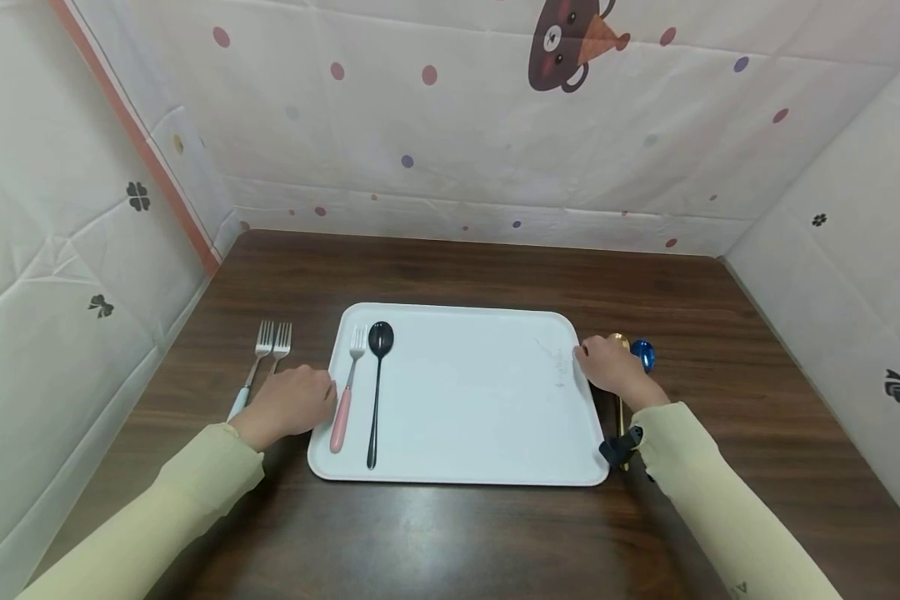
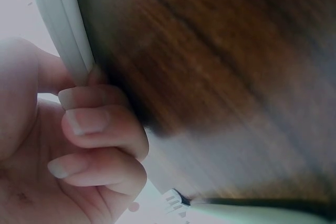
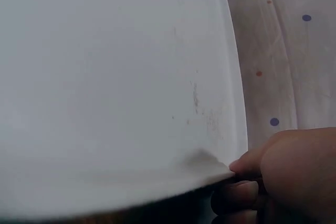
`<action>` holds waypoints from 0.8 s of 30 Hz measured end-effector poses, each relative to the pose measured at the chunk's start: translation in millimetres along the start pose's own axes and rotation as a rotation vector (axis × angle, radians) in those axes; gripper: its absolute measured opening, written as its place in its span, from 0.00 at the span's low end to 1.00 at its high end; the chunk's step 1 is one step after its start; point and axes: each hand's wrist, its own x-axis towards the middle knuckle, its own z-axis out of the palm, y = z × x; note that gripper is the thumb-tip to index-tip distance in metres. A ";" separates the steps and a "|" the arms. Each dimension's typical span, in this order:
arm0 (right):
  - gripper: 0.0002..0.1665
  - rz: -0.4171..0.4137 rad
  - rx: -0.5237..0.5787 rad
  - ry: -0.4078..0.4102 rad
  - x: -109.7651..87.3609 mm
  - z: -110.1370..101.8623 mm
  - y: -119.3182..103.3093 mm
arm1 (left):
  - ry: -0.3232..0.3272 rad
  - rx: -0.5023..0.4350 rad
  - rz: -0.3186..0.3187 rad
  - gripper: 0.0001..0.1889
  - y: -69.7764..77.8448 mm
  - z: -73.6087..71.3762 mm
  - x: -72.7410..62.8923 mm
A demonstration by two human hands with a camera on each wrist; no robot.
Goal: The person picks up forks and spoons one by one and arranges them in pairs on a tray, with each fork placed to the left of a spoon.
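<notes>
A white rectangular tray [image 1: 465, 392] spans the middle of the view, with a pink-handled fork [image 1: 341, 420] and a black spoon [image 1: 379, 342] lying side by side near its left end. At that end, my left hand [image 1: 292, 404] grips the rim, fingers curled at the tray edge [image 2: 63, 19] in the left wrist view. My right hand [image 1: 611, 367] holds the opposite rim; in the right wrist view its thumb lies on top of the tray corner and the curled fingers are below.
Left of the tray lie a fork with a pale blue handle [image 1: 237, 403] and another fork [image 1: 282, 340] partly hidden by my hand. A gold spoon [image 1: 621, 408] and a blue spoon [image 1: 644, 355] are beside my right hand. Patterned cloth walls [image 1: 465, 125] surround the wooden table [image 1: 420, 533].
</notes>
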 end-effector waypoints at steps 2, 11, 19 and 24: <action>0.28 -0.002 -0.005 -0.018 1.8 2.3 -0.7 | -0.008 -0.009 -0.001 0.15 -0.5 -0.8 0.4; 0.29 0.010 -0.005 -0.043 4.2 6.7 -4.1 | -0.071 -0.058 -0.023 0.16 -4.2 -6.9 1.1; 0.30 0.021 0.031 -0.050 4.6 8.6 -2.7 | -0.068 -0.015 0.010 0.16 -7.2 -16.9 -5.1; 0.31 -0.001 0.025 -0.043 5.4 8.5 -1.9 | -0.037 0.032 0.008 0.16 -19.3 -26.1 -8.7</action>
